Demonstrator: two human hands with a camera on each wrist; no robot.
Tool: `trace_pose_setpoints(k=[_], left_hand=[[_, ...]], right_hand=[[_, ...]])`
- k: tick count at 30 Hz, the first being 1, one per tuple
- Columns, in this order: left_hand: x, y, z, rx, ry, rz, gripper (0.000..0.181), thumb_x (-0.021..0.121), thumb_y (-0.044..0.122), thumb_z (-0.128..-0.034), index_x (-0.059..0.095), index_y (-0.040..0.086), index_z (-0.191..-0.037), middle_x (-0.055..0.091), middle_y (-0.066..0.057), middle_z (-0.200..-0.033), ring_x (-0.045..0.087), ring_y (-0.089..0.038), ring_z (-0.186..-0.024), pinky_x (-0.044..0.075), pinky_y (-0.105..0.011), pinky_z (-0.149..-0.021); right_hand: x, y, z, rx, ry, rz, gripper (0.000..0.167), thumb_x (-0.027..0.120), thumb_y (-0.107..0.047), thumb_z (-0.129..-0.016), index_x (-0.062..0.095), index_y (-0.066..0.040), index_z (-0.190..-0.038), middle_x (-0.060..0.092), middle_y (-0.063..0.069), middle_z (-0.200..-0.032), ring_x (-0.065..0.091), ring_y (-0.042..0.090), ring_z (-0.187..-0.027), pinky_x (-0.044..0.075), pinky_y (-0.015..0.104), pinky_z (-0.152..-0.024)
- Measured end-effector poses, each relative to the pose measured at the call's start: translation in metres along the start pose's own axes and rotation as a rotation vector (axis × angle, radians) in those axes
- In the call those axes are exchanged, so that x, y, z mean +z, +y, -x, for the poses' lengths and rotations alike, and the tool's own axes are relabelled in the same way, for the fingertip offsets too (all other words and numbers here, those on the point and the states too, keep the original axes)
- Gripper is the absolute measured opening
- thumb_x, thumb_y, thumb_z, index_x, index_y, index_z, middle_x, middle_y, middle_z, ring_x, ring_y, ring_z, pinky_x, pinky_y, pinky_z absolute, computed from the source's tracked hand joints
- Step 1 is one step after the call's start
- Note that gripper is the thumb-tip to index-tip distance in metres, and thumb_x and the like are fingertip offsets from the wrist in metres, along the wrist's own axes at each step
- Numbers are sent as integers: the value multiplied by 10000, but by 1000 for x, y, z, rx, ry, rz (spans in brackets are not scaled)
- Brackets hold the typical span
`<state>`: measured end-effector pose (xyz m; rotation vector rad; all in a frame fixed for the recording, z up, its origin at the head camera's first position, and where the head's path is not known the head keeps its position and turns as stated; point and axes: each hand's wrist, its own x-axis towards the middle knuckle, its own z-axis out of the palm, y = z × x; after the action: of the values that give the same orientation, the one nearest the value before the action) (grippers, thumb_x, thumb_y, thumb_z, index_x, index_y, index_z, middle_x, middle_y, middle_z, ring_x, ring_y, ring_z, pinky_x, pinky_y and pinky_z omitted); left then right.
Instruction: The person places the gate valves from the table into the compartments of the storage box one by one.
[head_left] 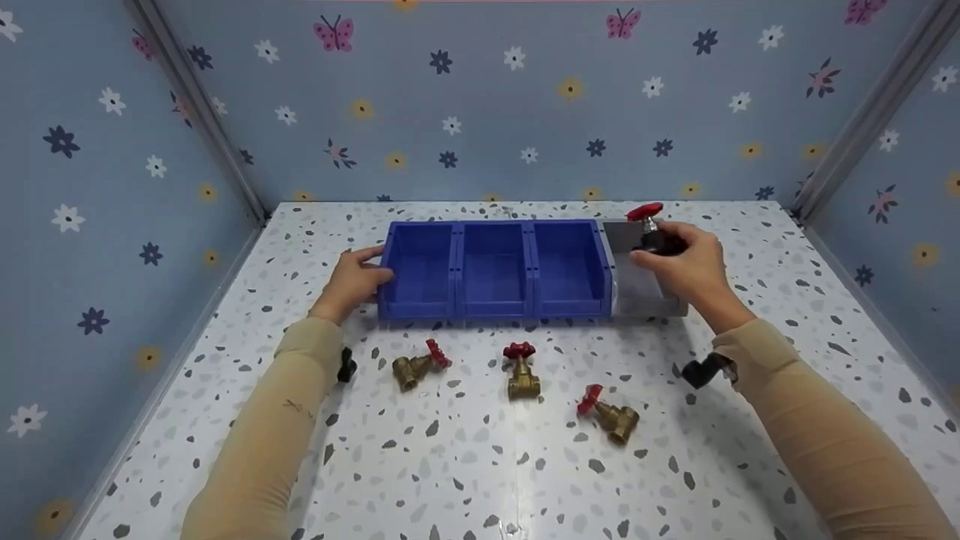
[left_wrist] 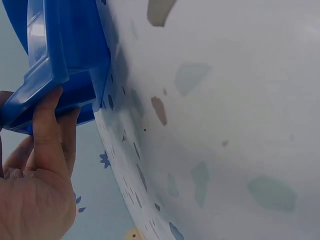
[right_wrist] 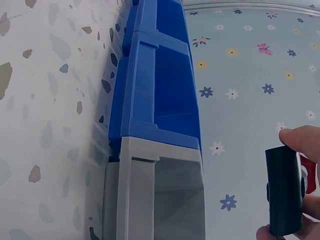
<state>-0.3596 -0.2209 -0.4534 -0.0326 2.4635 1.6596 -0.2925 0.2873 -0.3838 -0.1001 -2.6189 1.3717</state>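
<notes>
My right hand [head_left: 696, 264] holds a black-bodied valve [head_left: 654, 241] with a red handwheel over the grey bin [head_left: 645, 294] at the right end of the row. In the right wrist view its dark cylindrical body [right_wrist: 285, 192] sits between thumb and fingers, apart from the bin. At the row's other end, my left hand [head_left: 352, 281] grips the side rim of the leftmost blue bin [head_left: 420, 309]; the left wrist view shows fingers curled at that blue rim [left_wrist: 55, 75]. Three brass valves with red handwheels lie in front: left [head_left: 411, 370], middle [head_left: 523, 384] and right [head_left: 616, 421].
Two more blue bins, one in the middle [head_left: 493, 309] and one beside the grey bin [head_left: 571, 307], complete the joined row. The speckled white table [head_left: 465, 480] meets flowered walls [head_left: 495, 97] at the back and sides. Black pieces show beside both wrists.
</notes>
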Motion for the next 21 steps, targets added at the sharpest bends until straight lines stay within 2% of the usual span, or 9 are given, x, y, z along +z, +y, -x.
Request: trace_pose_setpoints(k=[7,21], left_hand=[[0,0,2,-6,8,-6,701,618,128,-1025,405,120,-1693,657,-278,-1469,712,-410,-1290,650,-481,-991],[2,0,3,0,10,21,727,609,108,-1018,371,110,-1705,655,-294,-1462,721,-433,-1265,656,-473,-975]], right_hand=[[1,-2,-7,31,19,-7,763,877,-243,-916,560,-3,-1567,592,257,-1549,573,381,-1390,489,514,-1207],[11,1,-16,31,51,-23,679,856,-237,-930,603,23,-1505,637,236,-1482,604,343,-1352,508,476,-1179]])
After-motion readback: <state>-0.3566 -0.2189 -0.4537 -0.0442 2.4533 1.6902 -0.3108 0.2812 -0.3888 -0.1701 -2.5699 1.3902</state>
